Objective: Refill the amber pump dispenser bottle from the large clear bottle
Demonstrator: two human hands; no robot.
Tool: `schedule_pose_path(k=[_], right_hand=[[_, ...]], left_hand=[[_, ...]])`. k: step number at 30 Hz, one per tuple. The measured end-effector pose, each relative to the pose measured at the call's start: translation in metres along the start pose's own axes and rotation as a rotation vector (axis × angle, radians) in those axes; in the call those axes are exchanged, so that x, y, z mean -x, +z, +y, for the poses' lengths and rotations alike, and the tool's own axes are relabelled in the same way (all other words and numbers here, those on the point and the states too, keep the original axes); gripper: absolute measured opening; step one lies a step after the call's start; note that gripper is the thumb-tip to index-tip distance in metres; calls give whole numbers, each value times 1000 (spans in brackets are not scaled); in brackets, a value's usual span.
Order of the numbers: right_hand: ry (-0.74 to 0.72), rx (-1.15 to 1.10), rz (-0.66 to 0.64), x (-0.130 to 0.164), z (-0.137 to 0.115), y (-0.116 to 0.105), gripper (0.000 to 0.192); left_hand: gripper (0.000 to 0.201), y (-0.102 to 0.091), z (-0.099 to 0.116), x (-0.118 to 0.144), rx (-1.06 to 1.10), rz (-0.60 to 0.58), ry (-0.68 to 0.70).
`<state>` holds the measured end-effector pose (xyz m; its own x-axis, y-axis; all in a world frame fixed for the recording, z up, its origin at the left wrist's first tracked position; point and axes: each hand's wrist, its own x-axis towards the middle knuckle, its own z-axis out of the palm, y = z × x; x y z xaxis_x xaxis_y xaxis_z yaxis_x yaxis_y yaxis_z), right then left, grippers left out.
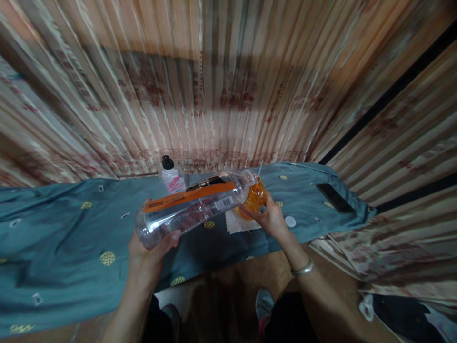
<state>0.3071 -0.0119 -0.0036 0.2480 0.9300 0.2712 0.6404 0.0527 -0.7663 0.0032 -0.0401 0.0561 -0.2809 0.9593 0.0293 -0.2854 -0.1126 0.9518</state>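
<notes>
Left hand (152, 247) clamped on tipped clear bottle (193, 207), mouth at orange cup (254, 197) gripped by right hand (269, 219); white cap (290, 221) just right of cup

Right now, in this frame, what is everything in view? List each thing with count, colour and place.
large bottle: one, clear with an orange label, tipped on its side above the cloth, mouth at the orange cup
orange cup: one, orange, held at the bottle's mouth
small bottle: one, pink and white with a black cap, upright at the back of the cloth
white cap: one, on the cloth right of the cup
white napkin: one, flat under the cup
phone: one, black, on the cloth's right end
cloth: one, blue-grey with yellow motifs, covering the table
left hand: grips the large bottle's base
right hand: holds the orange cup; silver bangle on the wrist
</notes>
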Motion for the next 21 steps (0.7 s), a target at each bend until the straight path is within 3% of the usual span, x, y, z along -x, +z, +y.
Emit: schedule_pose_path(k=[11, 21], right_hand=[[1, 10, 4, 0, -3, -1, 74], [-15, 48, 19, 0, 2, 2, 73]], left_hand=[[73, -1, 0, -1, -10, -33, 8], [71, 2, 2, -1, 4, 6, 8]])
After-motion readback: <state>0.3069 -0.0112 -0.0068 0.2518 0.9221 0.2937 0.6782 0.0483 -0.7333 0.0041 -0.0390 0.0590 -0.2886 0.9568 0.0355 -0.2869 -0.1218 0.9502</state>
